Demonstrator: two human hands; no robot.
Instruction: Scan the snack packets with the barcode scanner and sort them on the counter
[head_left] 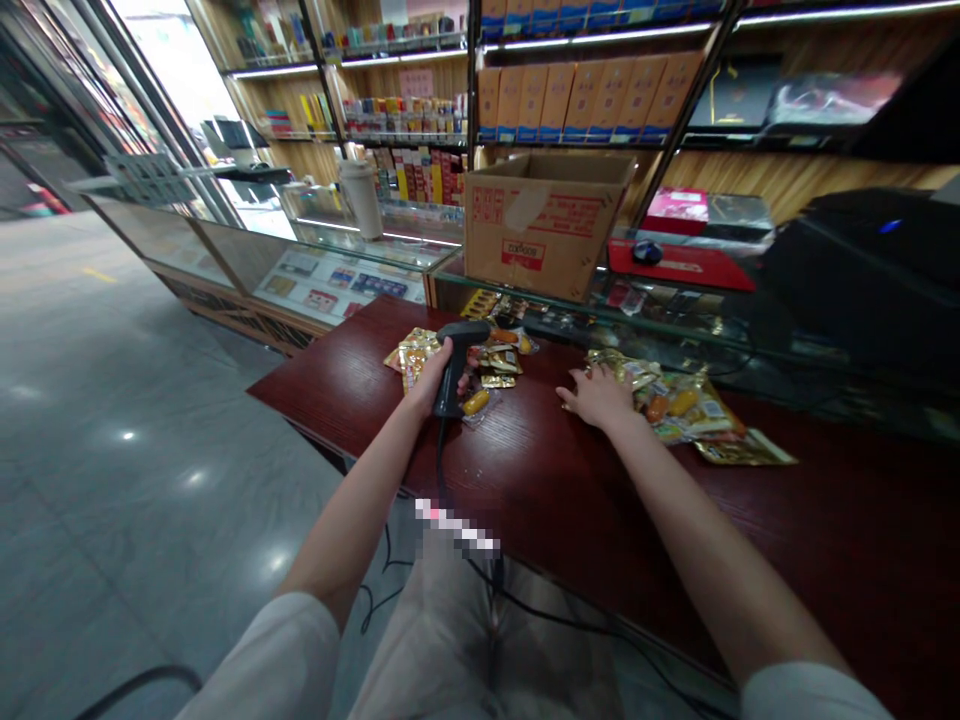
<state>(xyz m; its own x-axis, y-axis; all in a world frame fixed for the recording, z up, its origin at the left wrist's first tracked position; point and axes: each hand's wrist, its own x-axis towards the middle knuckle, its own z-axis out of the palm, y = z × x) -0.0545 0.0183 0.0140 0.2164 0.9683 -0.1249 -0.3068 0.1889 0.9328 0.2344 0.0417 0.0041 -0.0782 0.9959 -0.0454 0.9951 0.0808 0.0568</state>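
My left hand (431, 382) is wrapped round the grip of a black handheld barcode scanner (450, 375), whose head points to the right and whose cable runs down over the table edge. Behind and beside it lie gold snack packets (416, 350) and a small clear-wrapped yellow snack (476, 402). To the right, my right hand (604, 398) lies low with fingers spread at the left edge of a pile of gold and clear snack packets (679, 400). Its fingertips touch or nearly touch the nearest packet; I cannot tell which. Nothing shows gripped in it.
Across the dark red table (525, 470), an open cardboard box (544, 225) stands on a glass counter. A white cup (361, 200) is left of it, and a mouse on a red mat (679, 265) right. A black cable (555, 612) hangs near my legs. Stocked shelves line the wall.
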